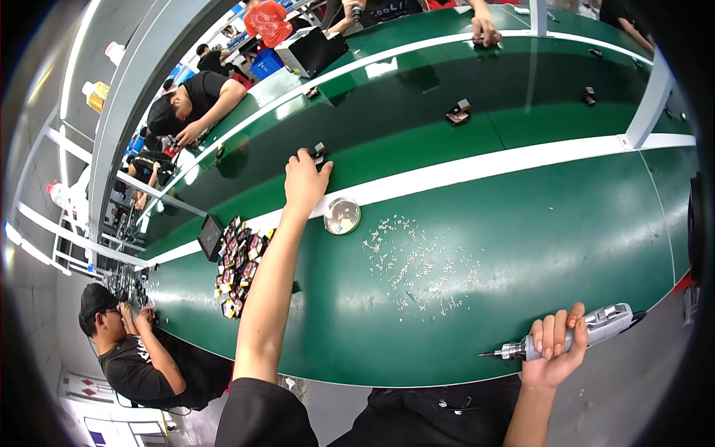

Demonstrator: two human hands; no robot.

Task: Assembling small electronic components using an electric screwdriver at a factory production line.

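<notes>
My left hand (pixel 304 186) reaches across the white rail onto the belt. Its thumb and fingers are around a small black part with a pale label (pixel 320 151), partly hidden by the fingers. My right hand (pixel 553 344) is wrapped round a grey electric screwdriver (pixel 607 325), whose bit points left above the near table edge. A round, shallow dish (pixel 342 216) with small pieces in it stands beside my left wrist. Many tiny silvery screws (pixel 421 268) lie scattered over the green table (pixel 581 246). Left of my forearm is a heap of small black parts (pixel 237 261).
A black tray (pixel 211 237) leans by the heap. The white rail (pixel 477 167) separates table and belt; a grey post (pixel 649 100) rises at right. More parts (pixel 459 113) sit on the belt. Other people work at the far side and at left (pixel 141 357).
</notes>
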